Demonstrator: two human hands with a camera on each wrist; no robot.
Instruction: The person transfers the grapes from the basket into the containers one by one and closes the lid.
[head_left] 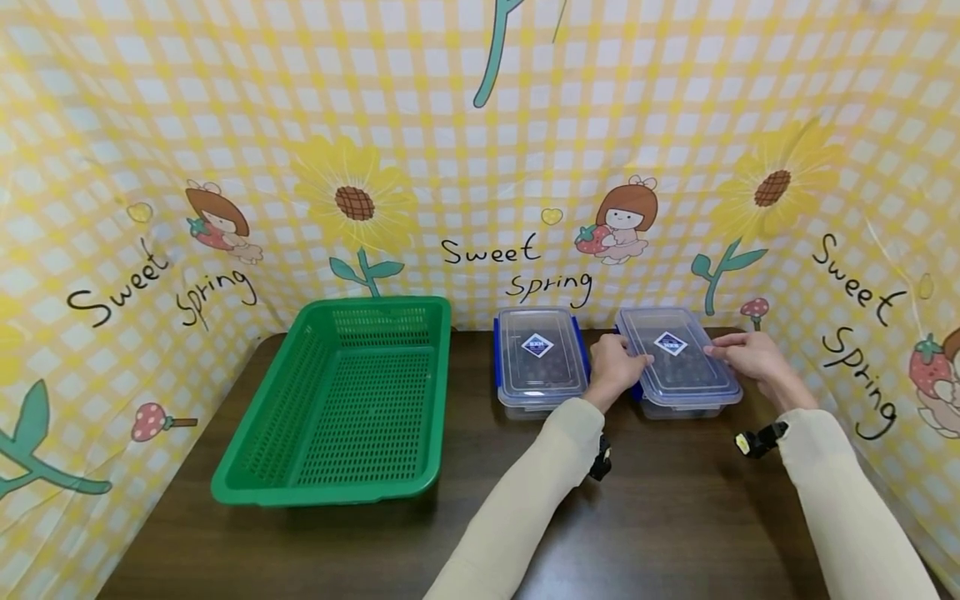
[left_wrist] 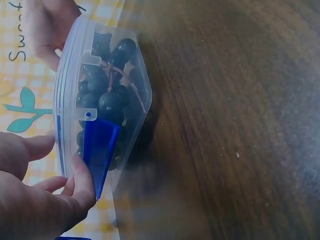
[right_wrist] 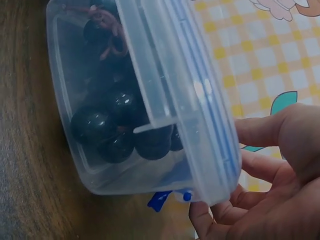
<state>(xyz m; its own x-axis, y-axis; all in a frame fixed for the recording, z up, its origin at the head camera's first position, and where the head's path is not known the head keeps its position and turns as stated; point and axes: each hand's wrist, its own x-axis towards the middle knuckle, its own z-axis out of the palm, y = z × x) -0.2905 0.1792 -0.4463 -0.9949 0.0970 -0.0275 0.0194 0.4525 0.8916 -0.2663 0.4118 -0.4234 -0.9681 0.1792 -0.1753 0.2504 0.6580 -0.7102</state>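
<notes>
A clear lidded food container [head_left: 678, 379] stands at the right, holding dark grapes [left_wrist: 110, 102] with stems. My left hand [head_left: 613, 368] is at its left side, thumb at the lid edge and fingers on a blue latch [left_wrist: 101, 150] that angles outward from the wall. On the opposite side, my right hand [head_left: 757, 362] holds the lid's rim between thumb and fingers. Another blue latch [right_wrist: 157, 201] sticks out below that rim in the right wrist view. The lid [right_wrist: 215, 110] lies on top of the container.
A second lidded container [head_left: 542, 379] with blue latches stands just left of my left hand. Farther left is a green plastic basket [head_left: 444, 392] with slotted walls. Checked, printed cloth [head_left: 480, 183] hangs behind and beside the brown wooden table [head_left: 645, 517].
</notes>
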